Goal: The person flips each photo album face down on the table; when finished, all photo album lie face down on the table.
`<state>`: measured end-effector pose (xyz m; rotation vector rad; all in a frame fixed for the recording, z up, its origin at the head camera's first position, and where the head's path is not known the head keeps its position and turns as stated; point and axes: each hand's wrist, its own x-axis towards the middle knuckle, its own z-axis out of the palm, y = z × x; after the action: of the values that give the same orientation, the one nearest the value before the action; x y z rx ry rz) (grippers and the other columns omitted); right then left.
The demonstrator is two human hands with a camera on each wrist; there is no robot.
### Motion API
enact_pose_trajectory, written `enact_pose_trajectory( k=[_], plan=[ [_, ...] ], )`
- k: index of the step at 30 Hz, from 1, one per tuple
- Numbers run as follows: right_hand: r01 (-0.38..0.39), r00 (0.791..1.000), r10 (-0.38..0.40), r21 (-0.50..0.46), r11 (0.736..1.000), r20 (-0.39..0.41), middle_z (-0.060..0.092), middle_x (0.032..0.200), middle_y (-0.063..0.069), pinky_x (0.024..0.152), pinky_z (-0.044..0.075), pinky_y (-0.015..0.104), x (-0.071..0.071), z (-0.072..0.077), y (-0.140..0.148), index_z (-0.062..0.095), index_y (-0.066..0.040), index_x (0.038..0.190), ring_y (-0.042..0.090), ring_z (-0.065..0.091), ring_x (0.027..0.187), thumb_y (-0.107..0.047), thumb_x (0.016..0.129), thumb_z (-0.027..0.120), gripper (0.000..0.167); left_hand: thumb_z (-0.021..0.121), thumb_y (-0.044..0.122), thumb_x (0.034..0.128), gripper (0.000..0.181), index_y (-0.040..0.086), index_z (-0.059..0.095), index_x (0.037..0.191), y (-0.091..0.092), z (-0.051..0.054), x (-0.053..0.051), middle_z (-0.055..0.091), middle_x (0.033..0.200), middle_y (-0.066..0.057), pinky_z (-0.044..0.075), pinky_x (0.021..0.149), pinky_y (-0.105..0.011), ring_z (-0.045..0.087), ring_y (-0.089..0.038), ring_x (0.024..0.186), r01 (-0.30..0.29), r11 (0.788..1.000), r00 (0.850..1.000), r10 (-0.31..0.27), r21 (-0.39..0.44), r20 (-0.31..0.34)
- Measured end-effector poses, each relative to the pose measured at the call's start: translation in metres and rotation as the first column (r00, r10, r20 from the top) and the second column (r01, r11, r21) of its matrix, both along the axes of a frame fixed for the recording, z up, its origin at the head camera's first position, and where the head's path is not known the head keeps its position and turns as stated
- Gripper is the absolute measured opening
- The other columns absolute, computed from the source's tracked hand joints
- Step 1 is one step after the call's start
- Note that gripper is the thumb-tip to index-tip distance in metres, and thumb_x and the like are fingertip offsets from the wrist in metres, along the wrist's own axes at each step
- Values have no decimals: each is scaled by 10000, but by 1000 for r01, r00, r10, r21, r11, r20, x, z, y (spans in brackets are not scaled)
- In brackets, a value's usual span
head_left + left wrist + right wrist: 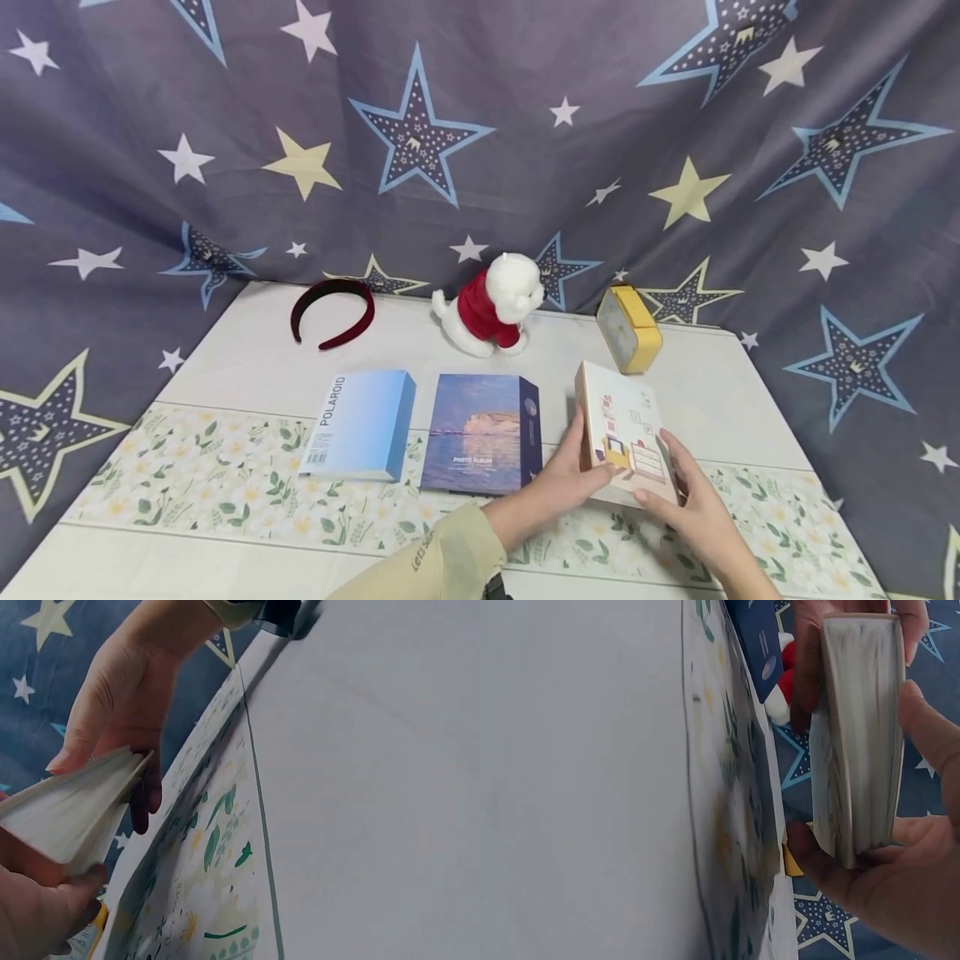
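A white album [626, 433] with a printed drawing of furniture on its cover is held between both hands, tilted above the table's right half. My left hand [558, 483] grips its left side, the thumb on the cover. My right hand [701, 512] grips the right side near the lower corner, thumb on the front edge. In the right wrist view the thick page block of the album [866, 735] faces the camera, with fingers on both covers. The left wrist view shows the album's page edges [82, 802] between the two hands.
A blue Polaroid album [360, 425] and a seascape photo album [480, 433] lie to the left. Behind them are a dark red headband [348, 333], a white plush toy [480, 312] in a red top and a yellow box-shaped object [633, 329]. A star-patterned curtain [525, 167] hangs behind.
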<state>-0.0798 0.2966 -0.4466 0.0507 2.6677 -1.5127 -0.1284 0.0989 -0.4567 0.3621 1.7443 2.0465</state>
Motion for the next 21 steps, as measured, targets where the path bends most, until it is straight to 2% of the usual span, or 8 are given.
enact_pose_trajectory(
  k=[3, 5, 8, 10, 12, 16, 21],
  plan=[
    [-4, 1000, 4, 13, 1000, -5, 228, 1538, 291, 924, 471, 244, 0, 0, 2, 55, -64, 1568, 477, 373, 1326, -235, 883, 740, 983, 621, 83, 901, 941, 215, -15, 1580, 0, -1, 0, 18, 1631, -34, 299, 1110, -303, 385, -169, 1360, 52, 998, 998, -51, 38, -41],
    [-15, 1000, 15, 10, 1000, -13, 207, 1542, 297, 922, 477, 221, -1, 0, 3, 42, -55, 1566, 479, 374, 1325, -233, 877, 745, 1001, 600, 89, 924, 915, 199, -29, 1579, -1, -1, 1, 22, 1630, -60, 313, 1096, -280, 424, -155, 1332, 77, 997, 995, -75, 26, -58],
    [-33, 999, 33, 34, 999, -14, 177, 1550, 303, 1011, 417, 359, -3, -2, 5, 27, -37, 1562, 501, 307, 1360, -254, 863, 756, 1033, 605, 122, 938, 912, 187, -42, 1577, -3, -2, 1, 41, 1628, -84, 281, 1117, -295, 417, -150, 1339, 107, 994, 993, -108, -18, -55],
    [-42, 999, 42, 49, 998, 2, 147, 1562, 299, 1049, 320, 445, -4, -3, 7, 11, -33, 1561, 504, 240, 1389, -271, 854, 759, 1056, 636, 162, 929, 935, 181, -36, 1578, -4, -2, 1, 41, 1628, -95, 241, 1136, -305, 401, -135, 1345, 117, 991, 992, -120, -59, -45],
    [-45, 999, 44, 78, 996, 23, 123, 1570, 298, 1065, 257, 461, -5, -5, 8, -2, -30, 1560, 497, 190, 1409, -305, 842, 762, 1083, 652, 171, 924, 955, 179, -46, 1577, -5, -3, 0, 59, 1627, -101, 252, 1136, -323, 451, -146, 1309, 138, 987, 990, -140, -78, -30],
    [-44, 998, 37, 130, 991, 52, 75, 1579, 297, 1070, 216, 453, -6, -9, 10, -9, -16, 1556, 479, 132, 1429, -366, 818, 763, 1123, 658, 196, 926, 963, 177, -52, 1576, -5, -5, -2, 88, 1626, -104, 246, 1143, -346, 449, -180, 1319, 156, 981, 987, -158, -119, -14],
    [-32, 996, 15, 192, 981, 85, 87, 1573, 306, 1090, 223, 491, -5, -12, 11, 2, -9, 1555, 486, 144, 1423, -433, 806, 756, 1144, 638, 222, 940, 925, 154, -28, 1578, -3, -7, -1, 64, 1625, -125, 192, 1163, -403, 290, -262, 1424, 128, 973, 990, -135, -192, -26]
  ],
)
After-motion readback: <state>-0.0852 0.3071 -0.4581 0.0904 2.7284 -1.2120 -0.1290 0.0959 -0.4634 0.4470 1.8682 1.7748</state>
